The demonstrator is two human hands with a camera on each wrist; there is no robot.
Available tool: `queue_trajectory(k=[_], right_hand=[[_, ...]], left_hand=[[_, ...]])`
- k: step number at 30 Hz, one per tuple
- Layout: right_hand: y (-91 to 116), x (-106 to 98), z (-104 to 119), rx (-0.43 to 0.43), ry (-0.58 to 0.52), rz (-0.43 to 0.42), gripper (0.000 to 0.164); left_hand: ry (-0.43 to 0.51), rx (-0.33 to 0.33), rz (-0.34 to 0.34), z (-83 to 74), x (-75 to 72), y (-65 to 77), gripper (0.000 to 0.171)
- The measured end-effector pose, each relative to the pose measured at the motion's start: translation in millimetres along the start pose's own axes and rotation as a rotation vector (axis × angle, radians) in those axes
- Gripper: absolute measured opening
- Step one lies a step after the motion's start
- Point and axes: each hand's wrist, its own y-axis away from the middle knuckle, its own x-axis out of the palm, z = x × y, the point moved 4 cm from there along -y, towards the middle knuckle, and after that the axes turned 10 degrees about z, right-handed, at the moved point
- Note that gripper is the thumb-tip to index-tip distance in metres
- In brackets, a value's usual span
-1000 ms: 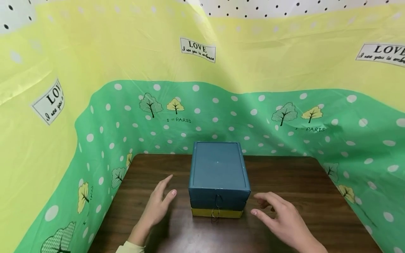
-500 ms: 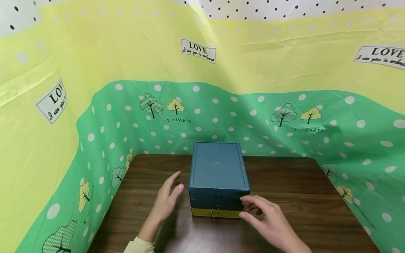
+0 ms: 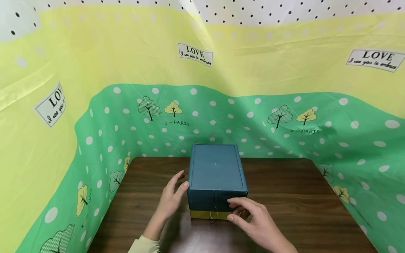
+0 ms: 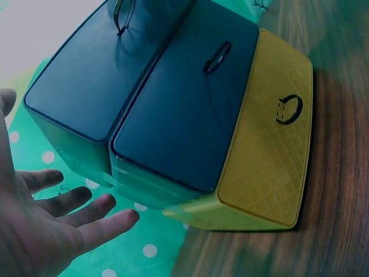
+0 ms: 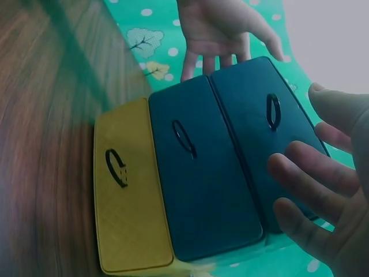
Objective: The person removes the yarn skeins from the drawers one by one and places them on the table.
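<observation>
A dark blue box stack (image 3: 217, 168) stands on the table, its front showing two blue drawers and a yellow drawer (image 4: 265, 144) at the bottom. Each drawer carries a small black loop pull (image 5: 183, 138). All the drawers are closed. My left hand (image 3: 171, 198) is at the left side of the stack, fingers spread, with the thumb tip right at its front left edge. In front of the right half of the drawers hovers my right hand (image 3: 253, 218), fingers loosely bent and holding nothing; in the right wrist view its fingertips overlap the top blue drawer (image 5: 262, 104).
The dark wooden table (image 3: 284, 182) extends to both sides of the stack. A yellow and green patterned cloth (image 3: 126, 63) hangs around the back and sides of the table, close behind the stack.
Both hands have moved inward: the left one rightward up to the stack's side, the right one leftward from beside the stack to its front. The stack's drawers stay closed.
</observation>
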Motion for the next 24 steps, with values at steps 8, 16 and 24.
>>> queue_trajectory(k=[8,16,24], right_hand=[[-10,11,3,0.009,-0.011,0.020,0.042],[-16,17,4,-0.011,-0.004,0.023,0.040],[-21,25,2,0.000,0.010,0.064,0.037]], left_hand=[[0.022,-0.018,0.015,-5.6,8.9,-5.6,0.055],[0.070,-0.050,0.038,-6.7,13.3,-9.2,0.059],[0.159,-0.077,0.061,-4.7,13.8,-11.7,0.063]])
